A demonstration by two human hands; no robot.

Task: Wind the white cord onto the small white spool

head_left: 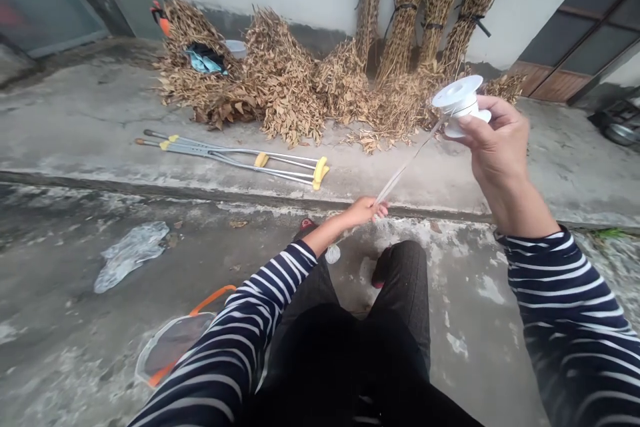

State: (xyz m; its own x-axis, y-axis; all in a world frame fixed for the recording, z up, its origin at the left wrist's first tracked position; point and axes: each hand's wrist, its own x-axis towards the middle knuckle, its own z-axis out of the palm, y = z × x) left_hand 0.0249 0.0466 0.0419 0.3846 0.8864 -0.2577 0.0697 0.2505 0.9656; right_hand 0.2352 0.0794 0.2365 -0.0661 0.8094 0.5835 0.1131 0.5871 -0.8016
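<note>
My right hand (495,140) is raised at the upper right, closed around a white plastic spool (460,103). A pale strip of tape or string (407,163) runs taut from the spool down and left to my left hand (364,211). That hand is stretched out over my knees and pinches the end of the strip. Both arms wear dark sleeves with white stripes. My legs in black trousers (360,340) fill the bottom centre.
Bundles of dry brown stalks (300,80) are piled and leaned against the white wall. A pair of metal crutches with yellow pads (235,157) lies on the concrete. A crumpled clear plastic bag (130,253) and orange-framed safety goggles (175,340) lie at left.
</note>
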